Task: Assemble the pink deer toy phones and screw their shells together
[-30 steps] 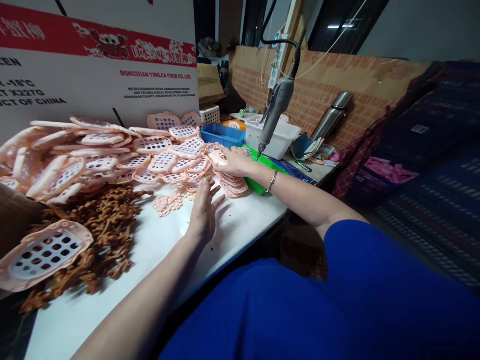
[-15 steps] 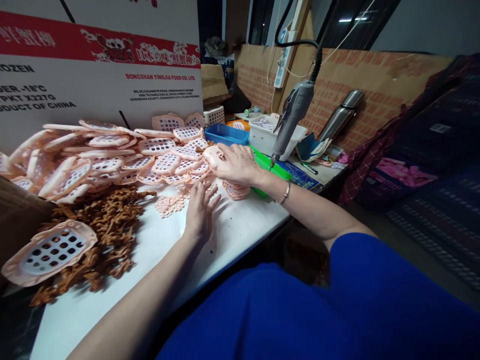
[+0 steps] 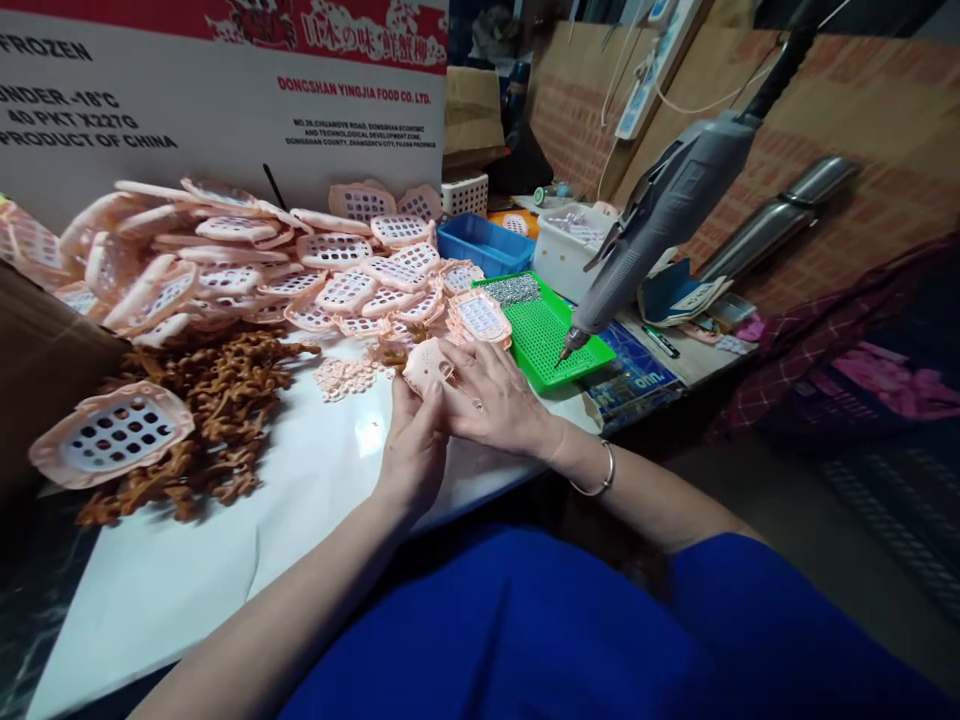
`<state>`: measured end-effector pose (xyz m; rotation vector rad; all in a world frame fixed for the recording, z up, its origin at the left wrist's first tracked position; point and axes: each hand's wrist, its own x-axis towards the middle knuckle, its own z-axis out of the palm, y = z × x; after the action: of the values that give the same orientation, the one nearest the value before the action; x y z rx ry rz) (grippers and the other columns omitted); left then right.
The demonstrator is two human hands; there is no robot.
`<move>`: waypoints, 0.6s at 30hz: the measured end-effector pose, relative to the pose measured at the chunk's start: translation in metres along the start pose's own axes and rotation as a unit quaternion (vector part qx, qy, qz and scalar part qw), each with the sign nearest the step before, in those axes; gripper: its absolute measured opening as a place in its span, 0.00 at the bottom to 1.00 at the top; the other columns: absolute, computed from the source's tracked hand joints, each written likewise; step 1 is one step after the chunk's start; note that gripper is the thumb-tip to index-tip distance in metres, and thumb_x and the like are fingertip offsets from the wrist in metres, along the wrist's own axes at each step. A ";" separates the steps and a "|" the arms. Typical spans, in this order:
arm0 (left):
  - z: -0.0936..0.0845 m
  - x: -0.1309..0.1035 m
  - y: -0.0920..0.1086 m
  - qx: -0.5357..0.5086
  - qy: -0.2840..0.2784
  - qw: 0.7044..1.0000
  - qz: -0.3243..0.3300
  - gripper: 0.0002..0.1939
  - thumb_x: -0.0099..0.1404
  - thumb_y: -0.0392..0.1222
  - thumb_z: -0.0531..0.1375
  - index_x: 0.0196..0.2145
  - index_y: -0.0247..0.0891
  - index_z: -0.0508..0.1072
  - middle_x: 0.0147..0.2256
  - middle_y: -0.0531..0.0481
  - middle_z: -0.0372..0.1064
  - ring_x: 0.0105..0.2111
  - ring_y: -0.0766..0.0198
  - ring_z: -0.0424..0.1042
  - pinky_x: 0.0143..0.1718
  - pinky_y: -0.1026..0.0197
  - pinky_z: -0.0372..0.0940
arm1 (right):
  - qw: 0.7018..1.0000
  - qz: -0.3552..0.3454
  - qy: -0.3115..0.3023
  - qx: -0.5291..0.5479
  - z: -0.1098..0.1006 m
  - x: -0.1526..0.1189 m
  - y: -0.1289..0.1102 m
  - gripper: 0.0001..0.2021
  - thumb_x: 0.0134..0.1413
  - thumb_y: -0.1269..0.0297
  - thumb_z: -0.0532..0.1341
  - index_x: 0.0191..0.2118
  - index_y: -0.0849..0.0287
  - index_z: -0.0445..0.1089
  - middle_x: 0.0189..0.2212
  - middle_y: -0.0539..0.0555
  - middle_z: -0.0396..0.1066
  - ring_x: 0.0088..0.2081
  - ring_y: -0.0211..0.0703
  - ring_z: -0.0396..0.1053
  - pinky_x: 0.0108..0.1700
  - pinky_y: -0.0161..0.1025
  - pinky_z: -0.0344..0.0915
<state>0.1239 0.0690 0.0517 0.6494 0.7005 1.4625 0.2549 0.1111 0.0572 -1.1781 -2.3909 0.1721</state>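
Note:
Between both hands is a pale pink plastic shell (image 3: 425,365) with small holes in its face. My left hand (image 3: 414,440) grips its near left edge, thumb on top. My right hand (image 3: 499,395) is closed over its right side and hides much of it. Just beyond lie pink oval parts with white perforated panels (image 3: 482,315), the nearest beside my right fingers. Small pink pieces (image 3: 345,378) lie left of the shell. The grey electric screwdriver (image 3: 660,220) hangs at the right, its bit above a green perforated tray (image 3: 540,335) with small metal screws (image 3: 514,289).
A heap of pink oval parts (image 3: 247,255) fills the back left before a white carton (image 3: 225,110). Brown curled pieces (image 3: 225,430) lie in front, with one oval part (image 3: 112,435) on them. A blue bin (image 3: 487,245), white tub (image 3: 566,250) and steel flask (image 3: 780,220) stand behind.
My right hand has brought the pink shell nearer from beside the heap. My left hand, open before, has closed on it. The view has shifted, showing the screwdriver larger and the green tray more fully.

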 end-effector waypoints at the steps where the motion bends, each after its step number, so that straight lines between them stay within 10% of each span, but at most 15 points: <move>1: 0.000 0.000 -0.001 0.002 0.007 1.000 0.002 0.19 0.58 0.48 0.69 0.44 0.46 0.68 0.55 0.48 0.73 0.62 0.53 0.66 0.63 0.50 0.62 | 1.000 -0.001 0.001 -0.006 0.001 -0.001 0.000 0.41 0.57 0.43 0.62 0.69 0.64 0.57 0.54 0.65 0.66 0.54 0.57 0.62 0.59 0.57 0.62; 18: -0.006 -0.002 0.002 -0.111 0.048 0.992 -0.043 0.21 0.65 0.50 0.63 0.53 0.40 0.74 0.56 0.42 0.73 0.63 0.51 0.66 0.65 0.48 0.60 | 1.000 0.006 0.005 0.017 0.006 -0.003 -0.007 0.40 0.58 0.44 0.62 0.68 0.66 0.58 0.53 0.67 0.64 0.55 0.56 0.64 0.58 0.54 0.68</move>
<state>0.1177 0.0665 0.0492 0.3747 0.6206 1.4728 0.2484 0.1051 0.0529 -1.1761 -2.3626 0.2095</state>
